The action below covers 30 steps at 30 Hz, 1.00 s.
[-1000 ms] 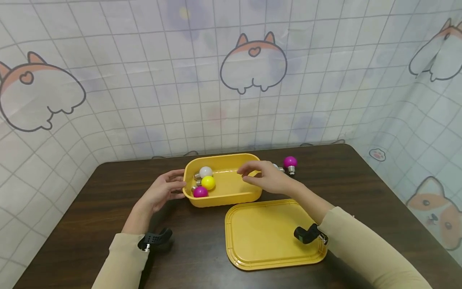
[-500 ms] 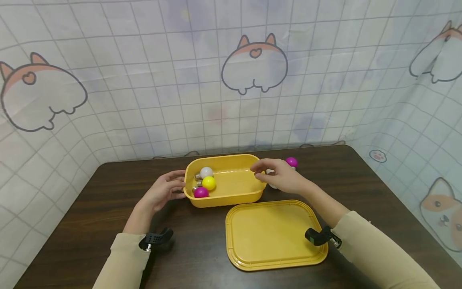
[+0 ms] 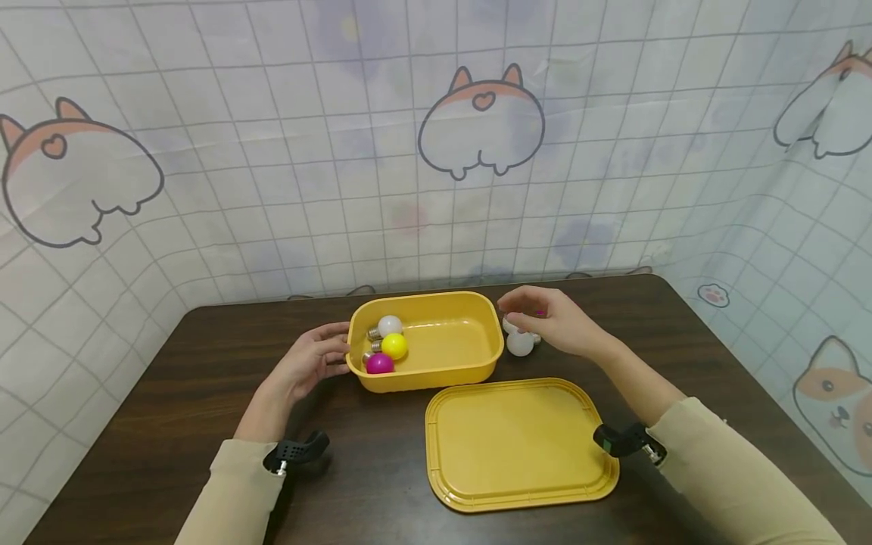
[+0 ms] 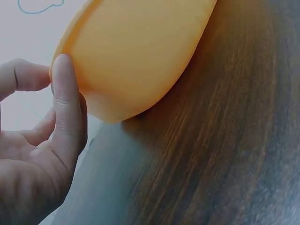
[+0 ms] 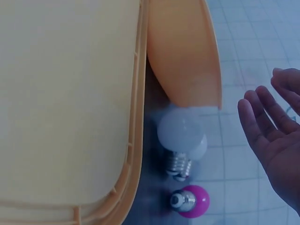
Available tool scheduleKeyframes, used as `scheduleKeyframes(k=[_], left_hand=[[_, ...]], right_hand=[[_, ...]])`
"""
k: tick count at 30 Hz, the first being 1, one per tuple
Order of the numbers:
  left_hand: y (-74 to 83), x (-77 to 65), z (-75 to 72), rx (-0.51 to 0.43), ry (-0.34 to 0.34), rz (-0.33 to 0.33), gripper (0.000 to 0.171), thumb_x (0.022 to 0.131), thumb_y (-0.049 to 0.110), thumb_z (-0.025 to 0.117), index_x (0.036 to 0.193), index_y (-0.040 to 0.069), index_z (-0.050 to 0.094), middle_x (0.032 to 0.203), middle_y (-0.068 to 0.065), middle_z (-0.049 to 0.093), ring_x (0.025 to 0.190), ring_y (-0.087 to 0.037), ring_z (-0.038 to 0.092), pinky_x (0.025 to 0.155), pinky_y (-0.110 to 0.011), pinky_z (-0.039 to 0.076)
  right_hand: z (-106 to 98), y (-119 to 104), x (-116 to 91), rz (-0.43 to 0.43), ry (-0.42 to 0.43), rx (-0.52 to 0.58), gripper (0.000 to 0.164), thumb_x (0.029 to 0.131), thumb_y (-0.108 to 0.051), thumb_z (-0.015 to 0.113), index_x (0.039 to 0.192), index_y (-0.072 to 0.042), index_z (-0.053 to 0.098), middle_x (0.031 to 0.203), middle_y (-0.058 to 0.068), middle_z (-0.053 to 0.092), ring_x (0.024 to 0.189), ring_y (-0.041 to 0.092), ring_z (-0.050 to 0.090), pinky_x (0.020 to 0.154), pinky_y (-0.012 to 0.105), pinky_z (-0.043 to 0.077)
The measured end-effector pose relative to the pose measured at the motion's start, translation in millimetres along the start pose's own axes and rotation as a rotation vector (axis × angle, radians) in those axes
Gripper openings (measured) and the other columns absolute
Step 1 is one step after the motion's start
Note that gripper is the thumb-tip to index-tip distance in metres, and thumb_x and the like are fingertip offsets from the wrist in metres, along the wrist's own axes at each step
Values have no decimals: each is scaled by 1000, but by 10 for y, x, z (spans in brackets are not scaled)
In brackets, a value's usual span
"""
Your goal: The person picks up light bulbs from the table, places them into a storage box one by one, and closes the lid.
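On my head feed, taking the box's middle as the dial's centre, the flat yellow lid [image 3: 523, 443] lies nearest, at five o'clock on the dark desk [image 3: 361, 469]. Next, the left hand [image 3: 315, 359] touches the yellow box [image 3: 450, 344] at nine o'clock, its fingers relaxed against the end rim. Inside that end sit a magenta bulb [image 3: 380, 364], a yellow bulb [image 3: 394, 346] and a white bulb [image 3: 390, 326], running from eight towards ten. Outside, around three o'clock, the right hand [image 3: 555, 322] hovers over the nearer white bulb [image 3: 521, 344] and the farther white bulb [image 3: 509, 324], its thumb and fingers moderately apart with nothing between them. Beyond, towards two o'clock, a loose magenta bulb [image 5: 199, 202] is mostly hidden by that hand. I'd watch those round white globes: bunched so close, one could roll away if its neighbour gets nudged. Smooth glass or plastic might slip from a shallow pinch, and a knock from the right could slide the box, since the left hand's touch seems light.
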<state>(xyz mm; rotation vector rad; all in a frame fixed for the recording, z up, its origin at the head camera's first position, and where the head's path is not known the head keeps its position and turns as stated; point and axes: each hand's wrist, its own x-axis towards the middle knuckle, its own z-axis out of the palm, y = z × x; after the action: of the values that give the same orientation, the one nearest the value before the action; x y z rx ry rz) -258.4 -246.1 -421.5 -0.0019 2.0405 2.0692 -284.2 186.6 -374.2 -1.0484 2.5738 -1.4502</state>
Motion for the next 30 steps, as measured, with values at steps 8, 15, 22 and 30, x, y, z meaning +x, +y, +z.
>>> scheduleKeyframes(k=[8,15,22,30], left_hand=[[-4,11,2,-25,-7,1,57,102,3,56,154,-5,33,149,-30,44,94,-17,71,80,-30,61],[-2,9,1,-40,-8,-4,57,102,2,56,154,-5,33,151,-30,43,95,-18,71,81,-30,61],[-6,5,-7,-44,-9,-3,56,102,1,56,153,-5,34,150,-30,44,94,-17,71,80,-30,61],[0,1,-15,-47,-10,0,56,102,1,56,153,-6,33,149,-30,44,93,-17,72,80,-30,61]], right_hand=[[-145,65,-86,66,62,66,28,104,-10,63,128,2,64,125,19,65,111,46,62,88,49,59],[-198,191,-134,150,111,87,30,104,-14,63,129,3,62,125,19,64,104,20,66,88,48,59],[-224,220,-155,207,169,98,32,105,-13,62,131,5,59,124,25,62,111,43,61,88,48,59],[-279,254,-161,229,228,87,34,104,-13,63,130,8,59,127,29,61,103,28,65,84,41,61]])
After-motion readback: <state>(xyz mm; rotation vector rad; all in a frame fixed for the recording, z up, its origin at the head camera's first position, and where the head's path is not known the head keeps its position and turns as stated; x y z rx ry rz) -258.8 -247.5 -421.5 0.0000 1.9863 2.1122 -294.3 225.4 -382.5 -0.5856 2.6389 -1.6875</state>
